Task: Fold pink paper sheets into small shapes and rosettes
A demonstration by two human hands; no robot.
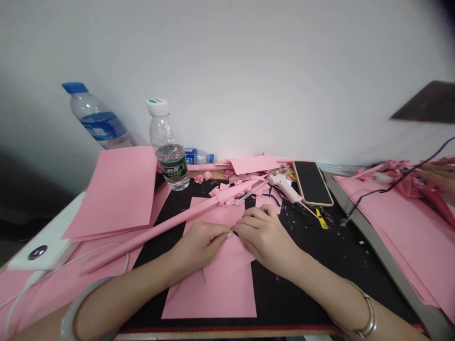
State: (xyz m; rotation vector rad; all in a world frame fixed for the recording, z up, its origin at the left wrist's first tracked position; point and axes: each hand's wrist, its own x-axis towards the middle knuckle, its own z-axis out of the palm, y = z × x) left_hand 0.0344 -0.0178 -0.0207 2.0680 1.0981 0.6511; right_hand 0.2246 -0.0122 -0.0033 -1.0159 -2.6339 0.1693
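Looks about mid-job. Left hand and right hand are both pinched almost closed on a pink sheet between them; can't tell how folded it is. Apparently done: the roll just beyond the left hand, plus shaped bits farther out. The flat stack left of the hands looks unworked.
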